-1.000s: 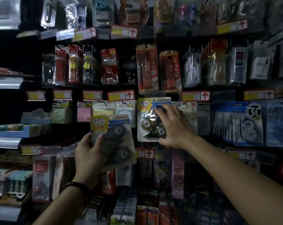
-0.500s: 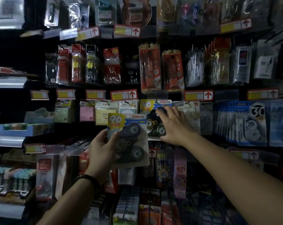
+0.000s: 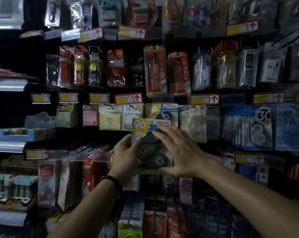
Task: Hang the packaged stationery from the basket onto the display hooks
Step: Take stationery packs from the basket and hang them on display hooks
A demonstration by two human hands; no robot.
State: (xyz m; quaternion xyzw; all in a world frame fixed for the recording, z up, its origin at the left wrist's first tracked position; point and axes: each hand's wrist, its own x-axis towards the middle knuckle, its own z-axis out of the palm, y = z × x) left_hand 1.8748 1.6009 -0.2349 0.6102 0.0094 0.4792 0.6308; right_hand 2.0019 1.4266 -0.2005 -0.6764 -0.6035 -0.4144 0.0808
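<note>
Item: correction-tape pack (image 3: 145, 127), yellow "96" header, one unit. It is now raised and further right than its lower-left position half a second ago, and it overlaps the lower part of the identical hung pack (image 3: 162, 110) on the middle hook row, right of the sticky-note packs (image 3: 110, 120). Left hand (image 3: 123, 155): grip closed on the pack's left edge with the thumb on the front, as before. Right hand (image 3: 181, 152): off the hung pack it pressed earlier, now laid on the held pack's front, fingers spread and nearly straight, thumb at the lower right corner, grip not closed.
</note>
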